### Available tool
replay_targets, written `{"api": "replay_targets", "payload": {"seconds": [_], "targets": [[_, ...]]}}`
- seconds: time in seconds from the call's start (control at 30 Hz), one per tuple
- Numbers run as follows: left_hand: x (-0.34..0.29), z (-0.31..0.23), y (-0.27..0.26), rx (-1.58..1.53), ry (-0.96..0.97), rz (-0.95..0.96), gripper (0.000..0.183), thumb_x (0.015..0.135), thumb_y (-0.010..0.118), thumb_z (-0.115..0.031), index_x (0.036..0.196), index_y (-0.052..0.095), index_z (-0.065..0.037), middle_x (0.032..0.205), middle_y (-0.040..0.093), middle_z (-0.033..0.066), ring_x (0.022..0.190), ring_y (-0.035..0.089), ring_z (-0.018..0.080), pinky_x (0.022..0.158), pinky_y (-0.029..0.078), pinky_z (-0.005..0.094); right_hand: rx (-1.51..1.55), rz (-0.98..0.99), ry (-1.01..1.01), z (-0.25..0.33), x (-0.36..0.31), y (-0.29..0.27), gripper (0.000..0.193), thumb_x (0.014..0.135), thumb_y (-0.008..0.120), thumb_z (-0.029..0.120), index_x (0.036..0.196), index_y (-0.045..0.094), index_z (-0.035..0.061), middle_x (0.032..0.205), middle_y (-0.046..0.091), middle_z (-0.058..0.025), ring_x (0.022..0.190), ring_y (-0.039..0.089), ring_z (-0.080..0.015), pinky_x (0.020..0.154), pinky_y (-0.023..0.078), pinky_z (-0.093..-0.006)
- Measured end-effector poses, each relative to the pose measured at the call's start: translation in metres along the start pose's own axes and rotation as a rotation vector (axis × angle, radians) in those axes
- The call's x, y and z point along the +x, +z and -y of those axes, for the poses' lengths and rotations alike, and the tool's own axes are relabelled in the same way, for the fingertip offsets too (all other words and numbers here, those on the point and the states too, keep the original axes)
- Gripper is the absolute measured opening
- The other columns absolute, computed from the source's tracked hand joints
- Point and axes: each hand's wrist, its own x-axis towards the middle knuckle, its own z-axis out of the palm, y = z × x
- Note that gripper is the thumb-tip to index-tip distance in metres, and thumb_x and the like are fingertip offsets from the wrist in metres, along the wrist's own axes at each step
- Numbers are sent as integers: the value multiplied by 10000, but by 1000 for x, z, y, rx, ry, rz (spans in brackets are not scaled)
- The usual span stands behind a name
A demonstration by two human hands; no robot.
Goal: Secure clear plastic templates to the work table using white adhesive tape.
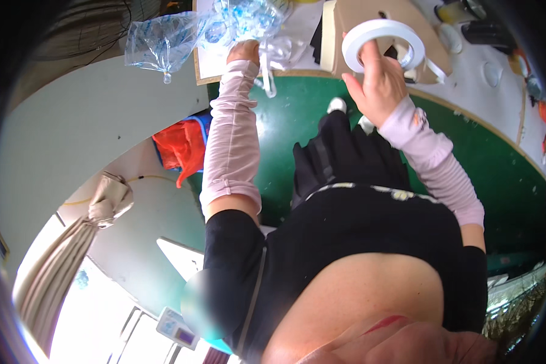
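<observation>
The right hand [379, 88] was spread, thumb out, a finger through the white tape roll [350, 53] near the table's edge [497, 112]: a slack tilt could have dropped it! Its loose tail [435, 70] risked sticking to the beige piece [358, 13]. The left hand [244, 53]? Fingertips hidden at blue-printed plastic [164, 45], grip impossible to tell.

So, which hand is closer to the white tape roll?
Right. The right hand is at the white tape roll, partly showing inside its ring; the left hand is off to the left, at the clear plastic.
</observation>
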Motion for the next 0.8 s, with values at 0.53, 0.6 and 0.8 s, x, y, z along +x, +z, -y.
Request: {"api": "replay_targets", "payload": {"seconds": [0.53,0.6,0.8], "targets": [[12,7,-41,-696,400,184,183,906,616,9,1061,660,-79,889,695,160,824,663,366,717,507,429,-102,-204,557,58,70,207,684,789,785,126,1347,411,0,869,737,-120,723,695,-360,662,537,-471],[17,13,-42,-610,419,139,143,908,648,-34,1032,703,-76,897,704,151,790,669,359,693,521,416,-98,-210,623,58,70,213,682,814,771,166,1354,390,-2,858,744,-110,733,706,-357,667,546,-451],[3,17,-58,-576,70,325,188,891,708,-140,1051,751,-51,896,730,140,749,704,227,659,542,329,144,-206,1034,64,68,223,718,836,761,171,1390,342,-12,934,762,-100,833,737,-299,725,550,-401]]}}
